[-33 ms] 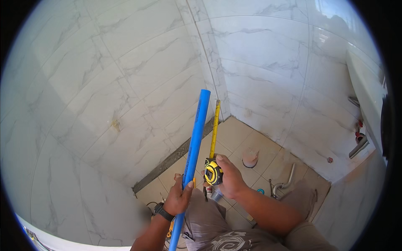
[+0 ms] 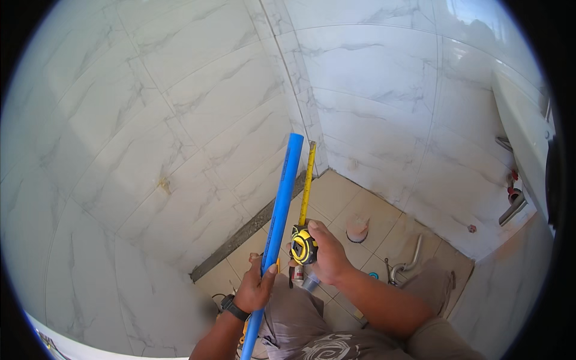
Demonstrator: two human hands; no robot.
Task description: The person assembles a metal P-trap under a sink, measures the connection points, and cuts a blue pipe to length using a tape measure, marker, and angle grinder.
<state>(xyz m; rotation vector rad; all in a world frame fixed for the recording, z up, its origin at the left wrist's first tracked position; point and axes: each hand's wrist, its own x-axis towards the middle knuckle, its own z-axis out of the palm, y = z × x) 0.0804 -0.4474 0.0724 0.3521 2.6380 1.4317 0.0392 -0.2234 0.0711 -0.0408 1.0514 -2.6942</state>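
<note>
A long blue pipe [image 2: 279,210] slants up and away from me, its far end raised toward the wall corner. My left hand [image 2: 257,287] is wrapped around the pipe, and a dark watch sits on that wrist. In my right hand [image 2: 327,255] is a yellow and black tape measure [image 2: 304,245]. Its yellow blade [image 2: 308,183] is pulled out a short way and points away from me. The blade runs beside the upper part of the pipe, with a narrow gap between them in this view. The fingers behind the tape measure's case are partly hidden.
Marbled white tile walls [image 2: 198,114] meet in a corner ahead. On the beige floor [image 2: 333,195] a round drain pipe stub [image 2: 357,230] stands out. A curved metal pipe [image 2: 411,258] lies at right, near my leg. A white basin [image 2: 519,129] juts from the right wall.
The far end of the blue pipe has dipped slightly and shifted a little right, closer to the tape blade. Both hands keep their grip.
</note>
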